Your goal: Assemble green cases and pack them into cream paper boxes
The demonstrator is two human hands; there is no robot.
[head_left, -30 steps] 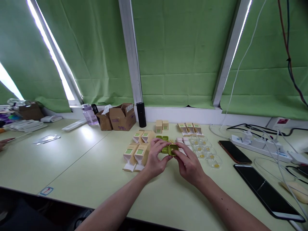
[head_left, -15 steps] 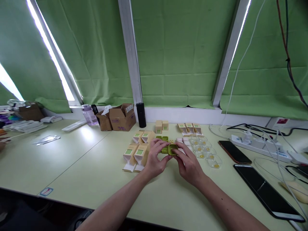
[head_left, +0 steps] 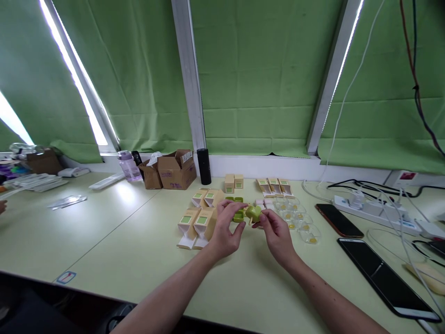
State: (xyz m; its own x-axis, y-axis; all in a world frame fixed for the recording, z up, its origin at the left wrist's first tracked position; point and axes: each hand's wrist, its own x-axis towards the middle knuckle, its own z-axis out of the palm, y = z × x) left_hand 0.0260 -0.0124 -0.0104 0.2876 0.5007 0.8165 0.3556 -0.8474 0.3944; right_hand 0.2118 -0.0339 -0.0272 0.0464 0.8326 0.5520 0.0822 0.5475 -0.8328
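Cartons (head_left: 210,224) with illegible green labels (head_left: 200,220) beside left hand (head_left: 224,235)

In our right hand (head_left: 278,234) we see a smooth plastic green piece (head_left: 253,213); beside our left hand (head_left: 225,232), matt paper cartons (head_left: 205,220); right of both, glossy clear plastic shells (head_left: 308,234); beneath, a smooth tabletop (head_left: 239,287).

Green cups (head_left: 238,216), behind left fingers (head_left: 230,209): partly hidden. Kraft boxes (head_left: 206,219), left of fingers: print illegible. Co-worker's hand (head_left: 2,206), farther left: edge-cropped.
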